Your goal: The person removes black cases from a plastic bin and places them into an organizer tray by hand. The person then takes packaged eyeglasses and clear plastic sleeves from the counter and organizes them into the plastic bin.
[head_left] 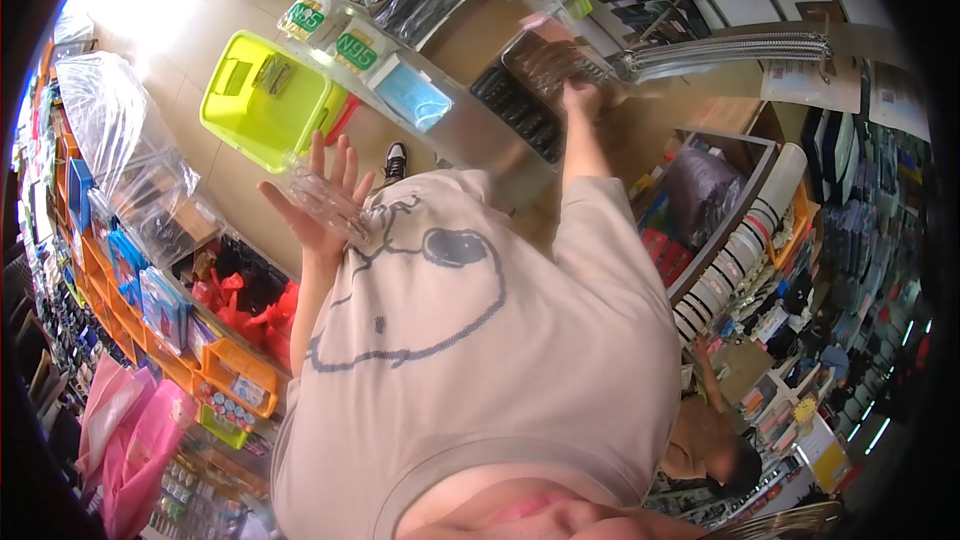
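Observation:
My left hand (325,208) is palm up with its fingers spread, and a crumpled clear plastic item (330,202) rests across the palm. Over a brown tray (545,65) my right hand (582,100) reaches in, its fingers bent together. Motion blur hides what they pinch. Beside that tray stands a black compartment tray (515,112). A light-blue pack (413,92) lies on the counter between the hands. Near my left hand is a lime-green bin (225,105) with a small packet in it.
Metal hooks (730,48) stick out at the upper right. Below them is a grey-edged crate (735,210) of packaged goods. Orange shelf bins (235,375) and red bags (240,310) are at the left. Another person (700,435) is at the lower right.

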`<state>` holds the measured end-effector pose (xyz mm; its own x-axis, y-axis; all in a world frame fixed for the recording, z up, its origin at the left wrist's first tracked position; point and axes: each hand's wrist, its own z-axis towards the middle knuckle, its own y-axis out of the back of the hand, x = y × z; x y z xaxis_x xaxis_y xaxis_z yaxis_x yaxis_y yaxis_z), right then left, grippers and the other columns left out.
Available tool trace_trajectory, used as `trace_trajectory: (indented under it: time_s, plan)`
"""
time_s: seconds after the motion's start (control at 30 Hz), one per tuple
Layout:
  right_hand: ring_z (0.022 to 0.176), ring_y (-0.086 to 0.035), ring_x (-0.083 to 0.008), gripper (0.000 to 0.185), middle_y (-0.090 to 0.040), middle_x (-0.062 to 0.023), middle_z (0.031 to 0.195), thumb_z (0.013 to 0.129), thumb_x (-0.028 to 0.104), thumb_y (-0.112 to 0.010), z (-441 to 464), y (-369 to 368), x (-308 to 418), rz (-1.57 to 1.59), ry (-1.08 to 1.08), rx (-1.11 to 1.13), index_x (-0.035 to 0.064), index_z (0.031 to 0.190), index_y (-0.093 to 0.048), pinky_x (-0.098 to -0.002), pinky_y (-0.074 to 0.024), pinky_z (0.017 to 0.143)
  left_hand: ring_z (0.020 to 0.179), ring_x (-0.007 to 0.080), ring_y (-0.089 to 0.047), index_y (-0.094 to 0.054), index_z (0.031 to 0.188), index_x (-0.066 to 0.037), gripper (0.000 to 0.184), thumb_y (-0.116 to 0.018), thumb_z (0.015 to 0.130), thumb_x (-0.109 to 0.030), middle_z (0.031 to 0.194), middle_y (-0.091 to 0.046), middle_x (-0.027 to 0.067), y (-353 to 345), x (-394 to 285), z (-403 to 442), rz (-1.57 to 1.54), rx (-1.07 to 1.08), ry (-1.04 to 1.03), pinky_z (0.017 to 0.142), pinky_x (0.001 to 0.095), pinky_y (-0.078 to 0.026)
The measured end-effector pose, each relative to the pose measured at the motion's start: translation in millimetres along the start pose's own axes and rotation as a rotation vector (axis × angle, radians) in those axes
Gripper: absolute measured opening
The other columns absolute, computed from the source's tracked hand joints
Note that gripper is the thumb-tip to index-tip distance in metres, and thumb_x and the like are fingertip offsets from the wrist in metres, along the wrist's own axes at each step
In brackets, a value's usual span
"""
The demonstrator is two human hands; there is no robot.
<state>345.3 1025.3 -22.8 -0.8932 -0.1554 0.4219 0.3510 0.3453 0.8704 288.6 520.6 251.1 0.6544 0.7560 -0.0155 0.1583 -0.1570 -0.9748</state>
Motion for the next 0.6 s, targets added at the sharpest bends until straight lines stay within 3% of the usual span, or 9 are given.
trace_trajectory:
  time_s: [0.27,0.43,0.47,0.53,0.6]
  plan:
    - [0.108,-0.070,-0.0346,0.055,-0.072,-0.0222,0.115,0.082,0.042,-0.080,-1,5,12,0.136,0.050,0.113,-0.0007,0.115,-0.071,-0.0422,-0.0536,0.093,0.145,0.0288,-0.039,-0.028,0.161,-0.019,0.109,-0.057,0.079,-0.085,0.160,-0.036,0.0124,0,5,6,0.039,0.007,0.031,0.117,0.0620,-0.032]
    - [0.122,-0.062,-0.0388,0.068,-0.062,-0.0291,0.131,0.085,0.039,-0.075,10,-15,-3,0.068,0.087,-0.015,-0.0082,0.130,-0.057,-0.0440,-0.0484,0.102,0.144,0.0294,-0.040,-0.030,0.160,-0.017,0.108,-0.057,0.080,-0.084,0.160,-0.037,0.0143,2,4,10,0.002,-0.021,0.040,0.119,0.0621,-0.027]
    - [0.123,-0.059,-0.0393,0.066,-0.061,-0.0295,0.129,0.085,0.038,-0.074,4,-10,1,0.062,0.045,-0.013,-0.0078,0.129,-0.055,-0.0452,-0.0457,0.105,0.143,0.0295,-0.041,-0.030,0.160,-0.016,0.108,-0.057,0.080,-0.084,0.159,-0.037,0.0147,1,2,10,0.008,-0.043,0.023,0.119,0.0622,-0.026]
    - [0.124,-0.057,-0.0414,0.068,-0.058,-0.0234,0.133,0.086,0.046,-0.070,4,-19,-9,0.043,-0.002,-0.018,0.0031,0.133,-0.046,-0.0525,-0.0428,0.106,0.142,0.0298,-0.043,-0.032,0.159,-0.016,0.106,-0.058,0.081,-0.083,0.159,-0.038,0.0157,-7,4,14,0.055,-0.093,0.019,0.120,0.0616,-0.026]
    - [0.125,-0.055,-0.0395,0.068,-0.055,-0.0207,0.135,0.085,0.049,-0.072,-55,33,35,-0.083,-0.121,-0.001,0.0100,0.134,-0.046,-0.0595,-0.0401,0.104,0.140,0.0300,-0.044,-0.033,0.159,-0.016,0.101,-0.058,0.083,-0.079,0.158,-0.038,0.0165,-12,3,22,0.080,-0.118,0.023,0.120,0.0609,-0.026]
